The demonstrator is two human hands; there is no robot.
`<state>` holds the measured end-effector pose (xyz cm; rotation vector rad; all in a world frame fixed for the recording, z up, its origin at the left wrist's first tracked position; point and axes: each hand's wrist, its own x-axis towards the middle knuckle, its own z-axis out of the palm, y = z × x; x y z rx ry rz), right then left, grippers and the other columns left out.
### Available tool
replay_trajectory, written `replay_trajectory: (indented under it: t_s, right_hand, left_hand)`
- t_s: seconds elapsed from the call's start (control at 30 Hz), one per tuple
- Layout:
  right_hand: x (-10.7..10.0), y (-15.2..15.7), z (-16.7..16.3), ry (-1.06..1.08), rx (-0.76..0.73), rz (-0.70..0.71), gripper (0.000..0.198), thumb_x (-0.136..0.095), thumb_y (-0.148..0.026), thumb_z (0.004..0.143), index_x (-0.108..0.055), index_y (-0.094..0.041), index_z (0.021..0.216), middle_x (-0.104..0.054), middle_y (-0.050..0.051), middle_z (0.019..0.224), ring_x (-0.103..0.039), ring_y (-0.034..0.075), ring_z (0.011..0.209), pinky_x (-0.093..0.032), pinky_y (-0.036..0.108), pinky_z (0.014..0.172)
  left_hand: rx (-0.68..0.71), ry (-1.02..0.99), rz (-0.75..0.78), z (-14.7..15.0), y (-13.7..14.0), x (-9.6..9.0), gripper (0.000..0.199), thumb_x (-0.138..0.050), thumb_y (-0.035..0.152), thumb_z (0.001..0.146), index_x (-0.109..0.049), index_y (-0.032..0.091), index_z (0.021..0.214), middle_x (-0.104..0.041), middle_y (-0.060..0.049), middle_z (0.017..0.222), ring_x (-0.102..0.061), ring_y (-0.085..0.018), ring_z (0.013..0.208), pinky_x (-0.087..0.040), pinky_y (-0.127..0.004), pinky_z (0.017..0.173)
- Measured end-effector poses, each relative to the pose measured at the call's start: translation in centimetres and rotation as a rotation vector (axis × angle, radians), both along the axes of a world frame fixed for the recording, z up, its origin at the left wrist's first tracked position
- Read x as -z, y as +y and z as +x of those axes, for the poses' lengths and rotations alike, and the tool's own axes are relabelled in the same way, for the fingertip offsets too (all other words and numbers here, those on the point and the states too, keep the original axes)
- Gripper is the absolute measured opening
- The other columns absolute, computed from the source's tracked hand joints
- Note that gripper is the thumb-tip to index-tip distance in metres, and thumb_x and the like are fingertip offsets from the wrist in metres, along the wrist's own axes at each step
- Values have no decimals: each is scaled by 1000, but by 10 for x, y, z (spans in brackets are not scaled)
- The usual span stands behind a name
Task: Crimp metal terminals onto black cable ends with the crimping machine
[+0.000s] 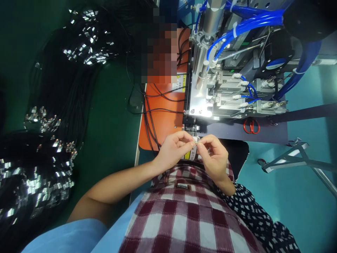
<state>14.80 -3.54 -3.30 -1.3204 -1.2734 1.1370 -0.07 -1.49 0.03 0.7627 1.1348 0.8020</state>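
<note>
In front of the checked apron [181,211], my left hand [172,151] and my right hand [215,158] meet with fingertips pinched together. A tiny pale piece [196,142] shows between them, too small to name. Just beyond my fingers sits a small black metal fixture [193,128] at the near end of the machine's rail. A yellow and white label [188,154] lies under my hands. Black cables [149,128] run over the orange tabletop [163,119], close to my left hand, and several end at the machine's edge.
A machine [223,88] with metal cylinders and blue air tubes [252,17] stands at the upper right. Red-handled scissors [251,127] lie on its dark base. Bundled black cables with shiny connectors [37,186] fill the left side. A metal stand leg [297,154] is at right.
</note>
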Motion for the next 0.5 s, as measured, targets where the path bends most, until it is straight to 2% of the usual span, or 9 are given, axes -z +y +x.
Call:
replay_trajectory:
  t_s: [0.2,0.3,0.5]
  right_hand:
    - [-3,3,5,85,-10,-169,10,-65,-32,87,-65,-22,85,-64,0,76,-58,13,60,-48,29,59]
    - [-5,5,7,94,-8,-171,12,-65,-33,87,-69,-22,90,-67,1,80,-60,13,60,-49,28,58]
    - [-7,5,1,93,14,-164,12,-70,-33,84,-70,-21,85,-69,1,79,-60,13,61,-50,27,58]
  left_hand:
    - [-16,14,-11,0,-1,2,29,-76,37,75,-59,13,77,-47,8,53,-32,-2,43,-22,-17,43]
    - [-14,14,-9,0,0,2,29,-75,36,77,-58,13,78,-47,7,54,-32,-2,44,-21,-17,44]
    - [-4,42,7,1,0,2,29,-73,37,78,-58,13,79,-47,6,56,-31,-2,44,-20,-18,44]
